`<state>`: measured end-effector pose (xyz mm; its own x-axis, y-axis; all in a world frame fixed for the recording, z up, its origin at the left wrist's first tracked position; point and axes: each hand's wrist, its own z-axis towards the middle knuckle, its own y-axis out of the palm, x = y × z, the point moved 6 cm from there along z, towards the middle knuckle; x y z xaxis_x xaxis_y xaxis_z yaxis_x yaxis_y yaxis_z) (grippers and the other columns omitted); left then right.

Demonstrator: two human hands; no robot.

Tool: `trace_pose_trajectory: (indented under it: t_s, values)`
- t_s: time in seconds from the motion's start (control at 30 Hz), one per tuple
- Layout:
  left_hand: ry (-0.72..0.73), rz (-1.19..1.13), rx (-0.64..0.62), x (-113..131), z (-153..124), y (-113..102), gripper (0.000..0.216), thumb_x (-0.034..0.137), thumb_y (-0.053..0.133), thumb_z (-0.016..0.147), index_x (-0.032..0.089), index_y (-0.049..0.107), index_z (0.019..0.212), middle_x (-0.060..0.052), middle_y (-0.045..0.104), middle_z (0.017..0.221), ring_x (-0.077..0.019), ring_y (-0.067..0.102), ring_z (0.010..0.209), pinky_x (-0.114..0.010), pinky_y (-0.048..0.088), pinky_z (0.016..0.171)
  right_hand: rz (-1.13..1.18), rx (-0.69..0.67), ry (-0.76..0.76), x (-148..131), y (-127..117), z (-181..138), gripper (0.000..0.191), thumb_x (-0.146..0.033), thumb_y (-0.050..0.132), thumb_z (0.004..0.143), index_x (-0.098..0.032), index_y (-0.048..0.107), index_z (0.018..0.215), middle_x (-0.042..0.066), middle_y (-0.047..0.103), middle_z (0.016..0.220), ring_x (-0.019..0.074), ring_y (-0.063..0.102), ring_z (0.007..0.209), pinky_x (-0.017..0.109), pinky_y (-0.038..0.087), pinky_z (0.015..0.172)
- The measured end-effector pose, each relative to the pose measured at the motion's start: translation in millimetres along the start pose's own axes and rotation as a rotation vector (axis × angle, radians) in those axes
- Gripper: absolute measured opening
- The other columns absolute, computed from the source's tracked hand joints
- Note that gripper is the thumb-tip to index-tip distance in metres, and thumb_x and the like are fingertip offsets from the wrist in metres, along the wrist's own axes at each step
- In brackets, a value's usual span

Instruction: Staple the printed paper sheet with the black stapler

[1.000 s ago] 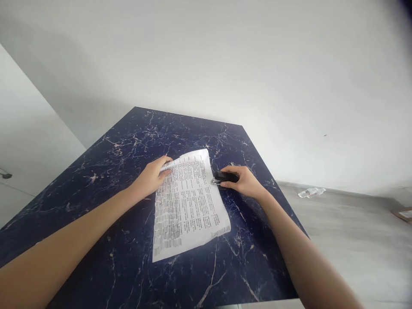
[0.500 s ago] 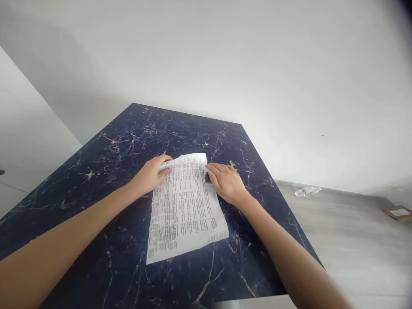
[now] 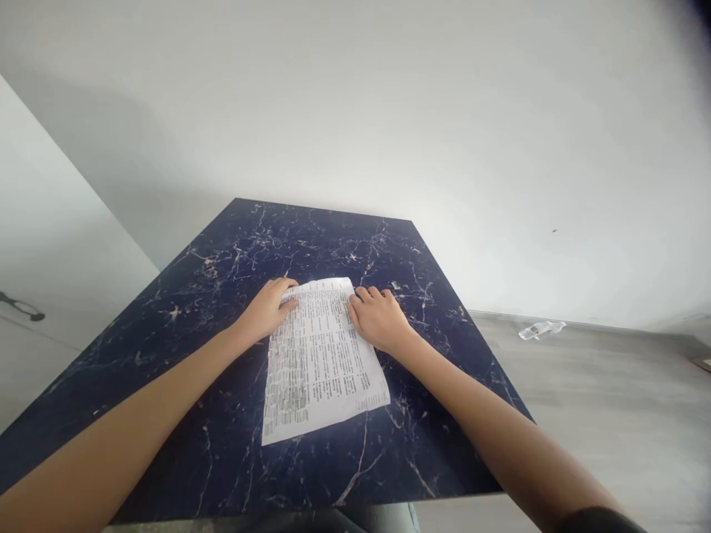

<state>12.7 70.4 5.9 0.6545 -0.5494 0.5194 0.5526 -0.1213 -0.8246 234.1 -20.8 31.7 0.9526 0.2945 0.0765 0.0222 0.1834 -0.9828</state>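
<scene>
A white sheet of paper [image 3: 325,355] covered in printed text lies on the dark blue marbled table, its far edge slightly folded or curled. My left hand [image 3: 269,307] grips the sheet's upper left edge, thumb on top and fingers beyond the edge. At the upper right edge is my right hand [image 3: 381,320], its fingers bent and its thumb resting on the paper. Whatever lies beneath the right palm is hidden.
The marbled table [image 3: 311,244] has its far edge near a pale wall [image 3: 344,104]. A clear crumpled plastic item [image 3: 541,330] lies on the grey floor to the right. A dark cable-like object [image 3: 22,305] shows at the far left.
My right hand's fingers have drawn in from a flatter pose. A small dark object seen under its thumb is now out of sight. The view has shifted slightly; the sheet lies much the same.
</scene>
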Motion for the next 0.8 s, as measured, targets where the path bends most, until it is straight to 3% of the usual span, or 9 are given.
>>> trace_pose_trajectory:
  t_s: [0.17,0.3,0.37,0.43,0.5,0.6,0.7,0.8]
  values:
    - [0.008,0.017,0.016,-6,1,-1,0.033,0.032,0.058,0.097,0.021,0.062,0.128,-0.012,0.063,0.132,-0.0329,0.054,0.128,-0.052,0.043,0.110,0.222,0.001,-0.009,22,-13,-10,0.044,-0.054,0.048,0.105,-0.021,0.057,0.134,0.014,0.069,0.123,0.0315,0.066,0.103,0.043,0.050,0.082]
    - [-0.013,0.008,0.012,-11,3,0,0.034,0.031,0.058,0.097,0.021,0.064,0.129,-0.012,0.062,0.135,-0.0327,0.053,0.128,-0.053,0.042,0.112,0.318,-0.133,0.070,73,-13,-23,0.026,-0.046,0.059,0.098,-0.025,0.064,0.113,0.008,0.074,0.094,0.0256,0.067,0.075,0.035,0.045,0.062]
    - [-0.013,-0.004,0.010,-12,3,1,0.036,0.032,0.059,0.096,0.021,0.064,0.130,-0.012,0.062,0.136,-0.0328,0.053,0.128,-0.054,0.042,0.112,0.289,-0.089,0.215,99,-17,-28,0.025,-0.046,0.061,0.094,-0.023,0.065,0.102,0.008,0.072,0.083,0.0249,0.064,0.067,0.036,0.044,0.058]
    - [-0.010,-0.015,0.015,-12,4,1,0.038,0.033,0.059,0.096,0.021,0.064,0.131,-0.012,0.062,0.137,-0.0329,0.054,0.128,-0.054,0.042,0.112,0.314,0.005,0.328,106,-25,-29,0.026,-0.047,0.059,0.094,-0.022,0.063,0.100,0.009,0.069,0.080,0.0242,0.063,0.064,0.037,0.045,0.056]
    - [-0.009,-0.022,0.021,-13,4,2,0.038,0.034,0.059,0.096,0.022,0.065,0.132,-0.012,0.062,0.137,-0.0332,0.054,0.128,-0.055,0.042,0.112,0.477,0.030,0.328,84,-27,-24,0.025,-0.046,0.053,0.098,-0.022,0.059,0.104,0.009,0.070,0.084,0.0220,0.064,0.064,0.037,0.048,0.054]
    - [-0.017,-0.017,0.023,-16,4,3,0.040,0.036,0.057,0.096,0.024,0.065,0.134,-0.011,0.062,0.138,-0.0337,0.054,0.130,-0.055,0.042,0.113,0.696,-0.071,0.182,12,-23,-7,0.018,-0.041,0.049,0.103,-0.025,0.054,0.108,0.009,0.071,0.093,0.0184,0.065,0.065,0.034,0.051,0.051]
    - [-0.026,-0.007,0.041,-17,4,3,0.049,0.042,0.053,0.098,0.020,0.059,0.142,-0.014,0.058,0.146,-0.0356,0.050,0.137,-0.055,0.039,0.116,0.572,-0.091,0.027,-54,-22,14,0.008,-0.029,0.050,0.102,-0.022,0.052,0.105,0.010,0.070,0.097,0.0201,0.066,0.074,0.034,0.051,0.057]
    - [-0.044,-0.021,0.091,-17,4,0,0.057,0.048,0.044,0.102,0.014,0.051,0.148,-0.018,0.050,0.154,-0.0350,0.045,0.144,-0.054,0.034,0.121,0.420,-0.118,-0.036,-80,-17,23,0.007,-0.023,0.053,0.099,-0.019,0.051,0.104,0.012,0.069,0.099,0.0230,0.065,0.079,0.033,0.047,0.059]
